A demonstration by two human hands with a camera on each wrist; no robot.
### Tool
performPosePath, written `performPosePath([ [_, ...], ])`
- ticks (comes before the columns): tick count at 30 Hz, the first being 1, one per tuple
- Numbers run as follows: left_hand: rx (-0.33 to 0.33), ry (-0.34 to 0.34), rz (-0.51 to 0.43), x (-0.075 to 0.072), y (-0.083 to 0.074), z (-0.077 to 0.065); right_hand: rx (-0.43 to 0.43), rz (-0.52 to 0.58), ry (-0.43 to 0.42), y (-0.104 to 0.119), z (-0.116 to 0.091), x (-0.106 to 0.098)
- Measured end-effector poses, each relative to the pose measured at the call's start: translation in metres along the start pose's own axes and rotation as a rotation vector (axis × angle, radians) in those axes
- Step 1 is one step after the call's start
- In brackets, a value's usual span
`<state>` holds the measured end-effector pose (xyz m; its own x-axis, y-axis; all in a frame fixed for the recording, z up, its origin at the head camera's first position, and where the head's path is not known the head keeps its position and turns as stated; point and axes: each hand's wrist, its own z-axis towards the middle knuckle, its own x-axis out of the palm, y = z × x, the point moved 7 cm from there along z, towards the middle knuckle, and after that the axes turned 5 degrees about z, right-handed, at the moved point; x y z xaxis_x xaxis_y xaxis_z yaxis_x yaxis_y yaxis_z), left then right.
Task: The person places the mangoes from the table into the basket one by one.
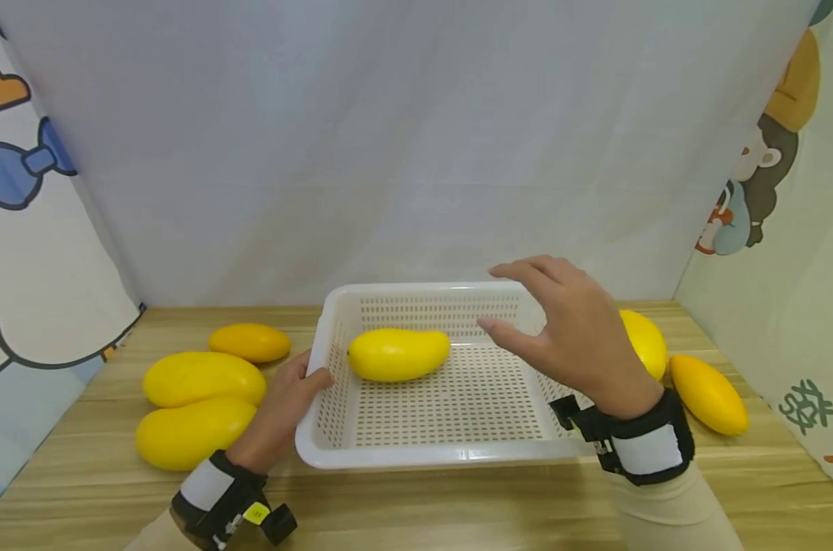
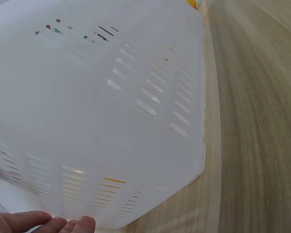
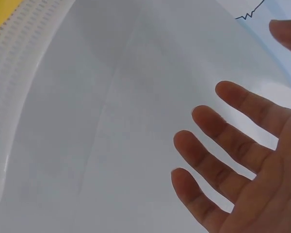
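Observation:
A white perforated plastic basket [image 1: 457,458] stands in the middle of the head view, its near side facing me. One yellow mango [image 1: 398,355] lies inside it, toward the left end. My left hand [image 1: 282,409] grips the basket's left rim, thumb over the edge; in the left wrist view its fingers [image 2: 82,225] lie against the outer wall. Over the basket's right end hangs my right hand [image 1: 573,337], holding nothing. Its fingers [image 3: 223,167] are spread and relaxed in the right wrist view, apart from the basket.
Left of the basket lie two large yellow mangoes [image 1: 203,379] and a smaller orange-yellow one [image 1: 249,342]. To the right are a yellow mango [image 1: 645,343], partly behind my right hand, and an orange-yellow mango [image 1: 708,394]. A pale cloth [image 1: 402,153] hangs behind the wooden table [image 1: 416,513].

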<state>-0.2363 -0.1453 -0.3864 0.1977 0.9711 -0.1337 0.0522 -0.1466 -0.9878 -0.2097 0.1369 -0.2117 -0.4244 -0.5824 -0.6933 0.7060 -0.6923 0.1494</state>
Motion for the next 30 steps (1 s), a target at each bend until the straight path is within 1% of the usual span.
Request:
performPosePath([
  [5, 0.01, 0.008, -0.002, 0.001, -0.001, -0.001, 0.023, -0.001, -0.042, 0.0, -0.004, -0.025],
  [12, 0.009, 0.011, -0.007, 0.002, -0.002, 0.0, 0.105, -0.039, -0.083, -0.013, -0.013, -0.054],
  [14, 0.011, 0.007, -0.008, 0.002, -0.002, 0.0, 0.116, -0.055, -0.093, -0.016, -0.015, -0.06],
  [20, 0.015, 0.002, 0.0, 0.003, -0.001, 0.001, 0.165, -0.102, -0.097, -0.03, -0.023, -0.071],
  [25, 0.009, 0.003, 0.004, 0.002, -0.001, 0.0, 0.212, -0.147, -0.074, -0.042, -0.032, -0.076],
  [30, 0.001, 0.012, 0.004, 0.001, 0.0, 0.001, 0.252, -0.202, -0.073, -0.053, -0.04, -0.081],
])
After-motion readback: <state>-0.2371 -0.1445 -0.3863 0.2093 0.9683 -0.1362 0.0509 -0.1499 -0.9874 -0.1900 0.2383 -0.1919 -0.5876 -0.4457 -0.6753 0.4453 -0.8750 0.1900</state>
